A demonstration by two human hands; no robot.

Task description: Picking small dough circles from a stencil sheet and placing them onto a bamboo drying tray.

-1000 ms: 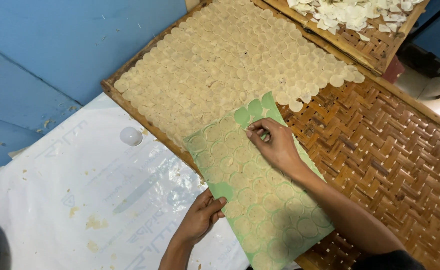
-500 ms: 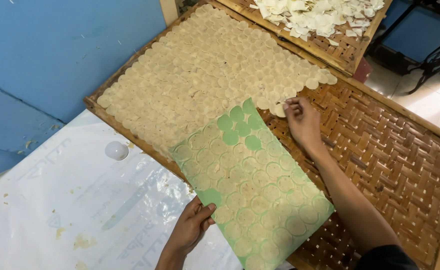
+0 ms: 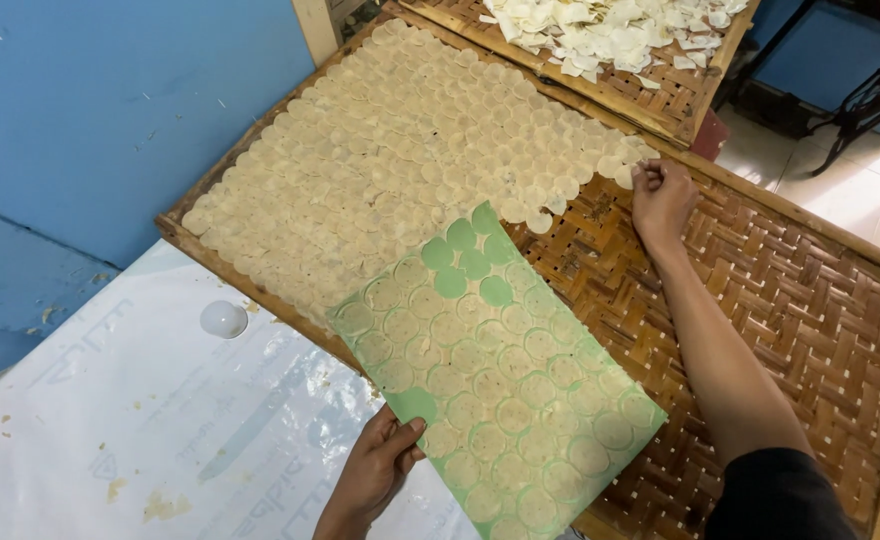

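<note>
Nearest the camera, the left hand (image 3: pixel 375 470) grips the near corner of one green rectangular sheet (image 3: pixel 500 370), thumb on top and fingers curled underneath, pinching its edge. The sheet is covered with thin pale dough rounds (image 3: pixel 520 390) set in rows, too many to count surely; about five bare green circles show at its far corner. Its long axis runs diagonally, from near right to far left, and it lies over the front edge of a woven bamboo tray (image 3: pixel 820 320), partly overhanging a white plastic cover (image 3: pixel 140 430) with faint grey printed shapes. One small white round object (image 3: pixel 224 318) rests on that plastic, just beside the tray's wooden rim.

Farther on, the right hand (image 3: pixel 663 197) reaches across the bare weave, its fingertips pressed together, pinching a round at the edge of the laid-out field of rounds (image 3: pixel 400 160), which fills the tray's left part in overlapping rows. Beyond, a second woven tray (image 3: pixel 650 95) holds a loose heap of white pieces (image 3: pixel 600 22). A blue wall (image 3: pixel 110 110) stands at the left.
</note>
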